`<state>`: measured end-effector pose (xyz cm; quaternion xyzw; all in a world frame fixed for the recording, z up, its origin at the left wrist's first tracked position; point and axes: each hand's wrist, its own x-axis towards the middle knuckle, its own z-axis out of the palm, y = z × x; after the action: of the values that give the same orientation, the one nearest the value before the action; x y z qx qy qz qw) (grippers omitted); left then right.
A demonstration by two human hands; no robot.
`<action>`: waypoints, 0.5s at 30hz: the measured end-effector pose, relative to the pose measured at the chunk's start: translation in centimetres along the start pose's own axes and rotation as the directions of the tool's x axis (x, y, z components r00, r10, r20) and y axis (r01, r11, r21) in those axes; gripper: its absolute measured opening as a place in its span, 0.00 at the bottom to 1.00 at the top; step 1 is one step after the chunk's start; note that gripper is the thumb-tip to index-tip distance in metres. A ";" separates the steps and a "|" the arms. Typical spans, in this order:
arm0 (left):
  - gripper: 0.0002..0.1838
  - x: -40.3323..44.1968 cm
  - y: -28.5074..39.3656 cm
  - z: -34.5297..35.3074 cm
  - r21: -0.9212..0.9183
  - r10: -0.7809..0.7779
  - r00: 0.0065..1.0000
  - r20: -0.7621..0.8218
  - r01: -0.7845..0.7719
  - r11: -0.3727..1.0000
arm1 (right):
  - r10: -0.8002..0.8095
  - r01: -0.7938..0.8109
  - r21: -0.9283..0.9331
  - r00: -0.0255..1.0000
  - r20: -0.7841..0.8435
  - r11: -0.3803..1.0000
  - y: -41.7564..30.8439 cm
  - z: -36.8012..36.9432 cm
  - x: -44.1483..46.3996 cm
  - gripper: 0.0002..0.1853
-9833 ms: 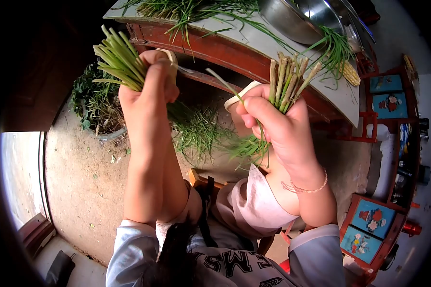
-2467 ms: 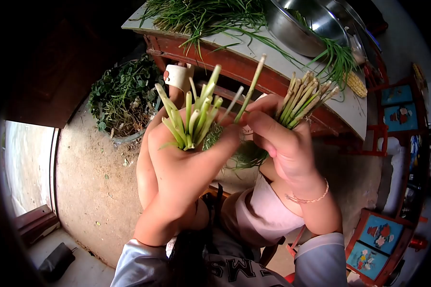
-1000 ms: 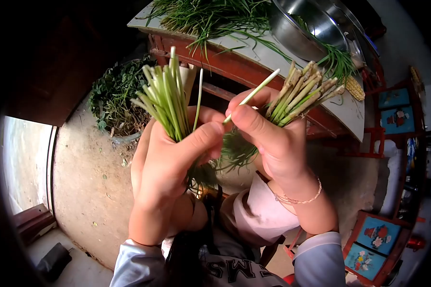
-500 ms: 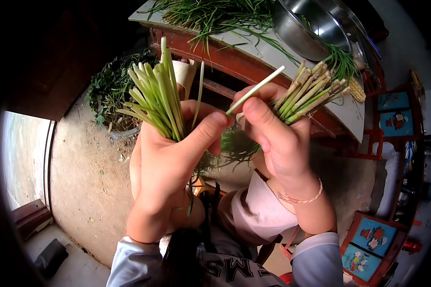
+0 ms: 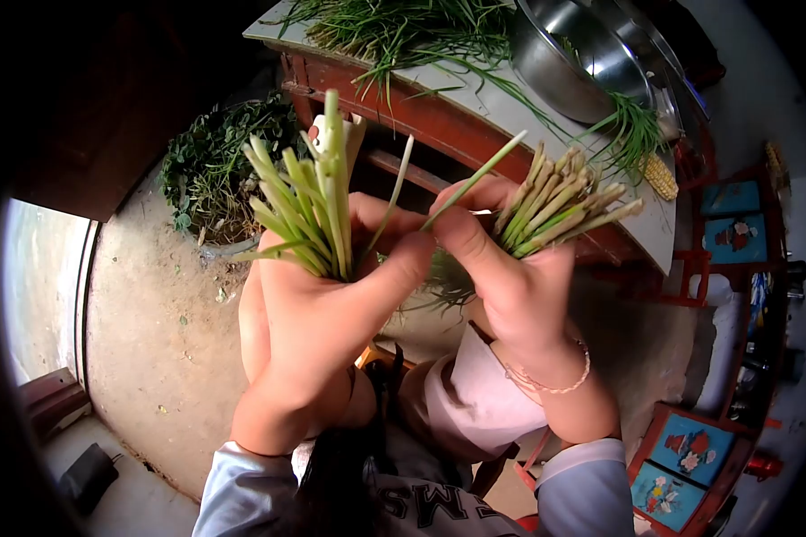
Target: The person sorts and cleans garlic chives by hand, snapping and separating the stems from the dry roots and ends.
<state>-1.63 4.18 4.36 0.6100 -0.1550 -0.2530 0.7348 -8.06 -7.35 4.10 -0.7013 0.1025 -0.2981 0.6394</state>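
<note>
Here I see the left hand (image 5: 327,318) and the right hand (image 5: 521,291) brought together.
From my distance, I find the left fingers curled around a pale-green bundle of chive-like stalks (image 5: 318,219), the right ones around a browner stalk bundle (image 5: 560,201). A single stalk (image 5: 479,179) slants up from between both thumbs; which fingertips pinch it, I cannot tell. Beyond, a steel basin (image 5: 544,72) and a corn cob (image 5: 660,177) are on the table (image 5: 640,215).
</note>
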 end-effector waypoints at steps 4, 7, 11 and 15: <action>0.02 0.0 -0.6 -0.1 0.068 0.075 0.997 -0.027 -0.073 0.995 | 0.010 -0.011 0.031 1.000 0.014 0.999 0.1 0.0 -0.2 0.04; 0.02 0.3 -0.3 -0.2 0.132 0.107 0.994 0.020 -0.109 0.985 | 0.122 -0.123 0.014 0.992 0.030 0.992 -0.7 0.0 -0.3 0.04; 0.03 0.2 0.3 -0.2 0.035 -0.026 0.998 0.060 0.024 0.999 | 0.187 -0.188 0.023 0.982 0.036 0.982 -1.1 0.0 -0.4 0.04; 0.04 0.3 0.3 -0.1 -0.123 -0.099 0.989 0.112 0.112 0.986 | 0.038 -0.042 0.037 0.995 0.095 0.998 -1.0 -0.6 -0.1 0.03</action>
<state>-1.24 4.14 4.62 0.5543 -0.1442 -0.3328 0.7491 -8.71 -7.60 4.97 -0.7000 0.0803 -0.2537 0.6627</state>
